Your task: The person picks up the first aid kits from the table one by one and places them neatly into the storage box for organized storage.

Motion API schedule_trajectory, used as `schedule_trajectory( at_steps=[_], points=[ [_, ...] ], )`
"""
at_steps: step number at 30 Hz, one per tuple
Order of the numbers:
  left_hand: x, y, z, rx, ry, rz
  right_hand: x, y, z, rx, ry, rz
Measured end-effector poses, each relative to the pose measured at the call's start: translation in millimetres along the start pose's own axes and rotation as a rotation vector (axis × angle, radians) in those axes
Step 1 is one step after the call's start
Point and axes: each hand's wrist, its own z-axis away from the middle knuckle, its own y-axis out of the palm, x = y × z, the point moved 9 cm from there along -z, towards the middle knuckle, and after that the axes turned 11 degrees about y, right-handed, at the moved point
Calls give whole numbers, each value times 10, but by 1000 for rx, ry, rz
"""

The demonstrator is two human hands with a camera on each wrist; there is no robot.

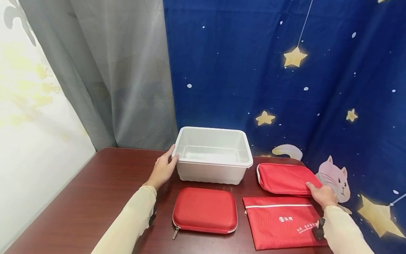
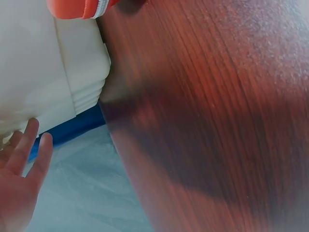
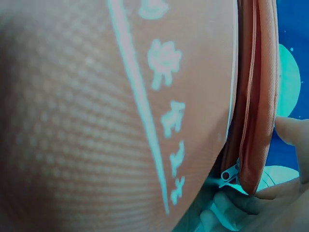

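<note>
My left hand (image 1: 162, 168) is at the near left corner of a white plastic bin (image 1: 212, 173), its straight fingers against the outside. In the left wrist view, those fingers (image 2: 42, 154) are spread beside the bin wall. My right hand (image 1: 323, 195) grips the right end of a red zip pouch (image 1: 285, 178), thumb on top and fingers underneath. The pouch's zipped edge (image 3: 260, 96) and zip pull show close by the hand in the right wrist view. Below the right forearm lies a flat red zip bag (image 1: 272, 225) with white print.
A red hard zip case (image 1: 205, 210) lies in front of the bin on the dark wood table (image 1: 104, 190). Grey curtain (image 1: 127, 70) and blue star-patterned curtain (image 1: 222, 70) hang behind the table's back edge. A white wall (image 1: 31, 151) stands at the left.
</note>
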Motion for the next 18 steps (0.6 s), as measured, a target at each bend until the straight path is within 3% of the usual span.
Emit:
schedule_trajectory(
  at_steps=[9, 18],
  points=[
    [12, 9, 10, -38, -4, 8, -27, 42, 0, 52, 67, 14],
    [30, 19, 28, -37, -24, -25, 1, 56, 39, 40, 124, -90]
  ],
)
